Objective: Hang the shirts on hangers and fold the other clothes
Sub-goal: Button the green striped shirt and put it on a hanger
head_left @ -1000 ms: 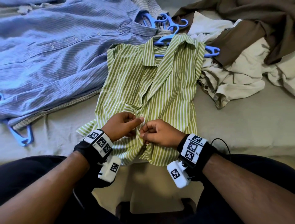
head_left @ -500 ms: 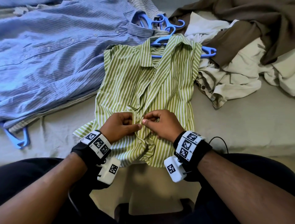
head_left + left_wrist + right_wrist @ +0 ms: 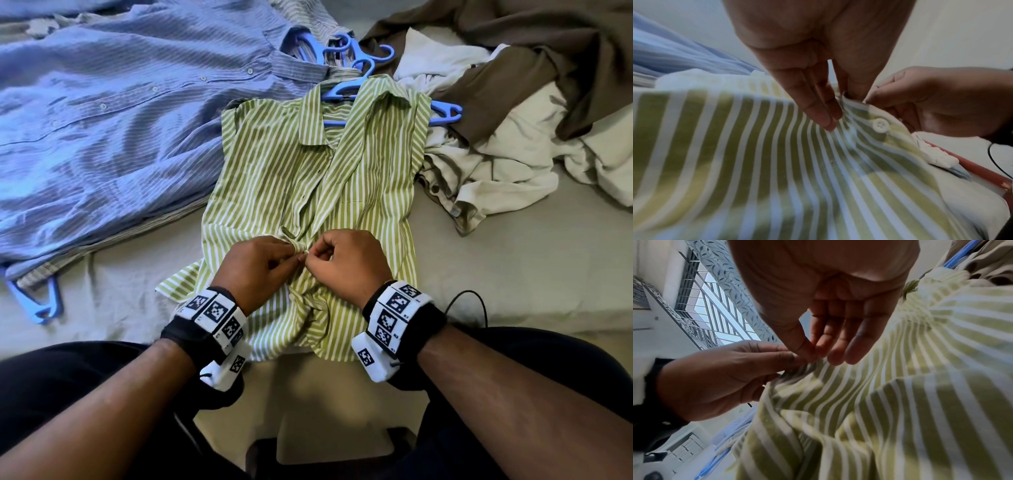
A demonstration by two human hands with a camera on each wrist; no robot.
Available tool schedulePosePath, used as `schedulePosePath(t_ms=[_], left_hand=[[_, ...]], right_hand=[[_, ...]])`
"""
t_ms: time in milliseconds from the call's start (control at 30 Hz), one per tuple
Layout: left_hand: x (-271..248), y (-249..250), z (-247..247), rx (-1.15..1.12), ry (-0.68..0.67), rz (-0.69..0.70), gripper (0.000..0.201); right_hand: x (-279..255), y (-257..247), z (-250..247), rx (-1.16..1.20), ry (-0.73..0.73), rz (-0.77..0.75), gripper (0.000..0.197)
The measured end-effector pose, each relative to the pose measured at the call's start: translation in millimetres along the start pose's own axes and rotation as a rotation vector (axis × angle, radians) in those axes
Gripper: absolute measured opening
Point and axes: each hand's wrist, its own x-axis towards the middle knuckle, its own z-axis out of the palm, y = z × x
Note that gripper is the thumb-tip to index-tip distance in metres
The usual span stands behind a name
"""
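Both hands shifted up green striped shirt (image 3: 274, 164) since earlier. Placket pinched by left hand (image 3: 255, 265) fingers and right hand (image 3: 346, 263) fingers, on bed (image 3: 513, 267).

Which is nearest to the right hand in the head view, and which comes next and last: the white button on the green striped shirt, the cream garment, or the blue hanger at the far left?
From the right hand:
1. White button on the green striped shirt, right beside the fingers.
2. Cream garment, up and to the right.
3. Blue hanger, far left, under the blue shirt's hem.
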Motion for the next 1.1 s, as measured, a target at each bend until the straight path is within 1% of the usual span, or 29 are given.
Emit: schedulePosePath(t_ms=[67,133,233,300,367,467,567,633,667,700,800,867,967,1033,1100], left_hand=[[-0.2,-1.4,0.6,0.01,0.003,0.03,0.031],[-0.3,-1.7,0.9,0.019,0.0,0.035,0.032],[-0.1,-0.7,1.6,0.034,-0.009,0.055,0.032],[0.5,-0.2,1.7,0.036,-0.015,0.07,0.029],[1.0,1.2,1.3,0.036,-0.022,0.091,0.026],[1.0,4.5,0.5,0.027,-0.003,0.109,0.022],[1.3,5.0,-0.8,0.004,0.019,0.095,0.025],[1.8,4.6,-0.2,-0.041,0.035,0.045,0.028],[2.4,4.1,-0.1,-0.072,0.044,-0.009,0.028],[2.9,4.4,-0.4,-0.102,0.054,-0.072,0.026],[4.0,4.2,-1.3,-0.229,0.063,-0.218,0.01],[5.5,3.8,-1.8,-0.337,0.059,-0.293,0.011],[7.4,1.5,-1.9,-0.447,0.093,-0.404,0.009],[7.3,1.0,-2.1,-0.492,0.08,-0.435,0.012],[6.3,3.1,-3.5,-0.481,0.044,-0.409,0.009]], right_hand=[[1.3,0.5,0.9,0.031,-0.01,0.005,0.013],[2.3,1.1,0.4,0.112,-0.033,0.04,0.012],[2.5,0.2,-3.3,0.3,-0.103,0.141,0.013],[1.5,-1.2,-6.1,0.383,-0.161,0.201,0.012],[0.9,-1.7,-7.0,0.432,-0.183,0.25,0.011],[1.4,-0.8,-6.2,0.473,-0.173,0.297,0.012],[2.2,-0.2,-4.3,0.48,-0.165,0.318,0.013],[2.3,0.0,-3.4,0.496,-0.175,0.315,0.013],[2.1,-0.1,-3.1,0.507,-0.181,0.31,0.013],[1.8,-0.5,-3.1,0.517,-0.186,0.304,0.013],[1.5,-2.8,-5.1,0.535,-0.189,0.283,0.017],[1.6,-4.1,-6.6,0.534,-0.185,0.273,0.018],[1.6,-4.1,-7.2,0.529,-0.178,0.273,0.015],[1.7,-3.3,-6.6,0.505,-0.173,0.273,0.014],[2.2,-2.6,-6.3,0.476,-0.164,0.267,0.015]])
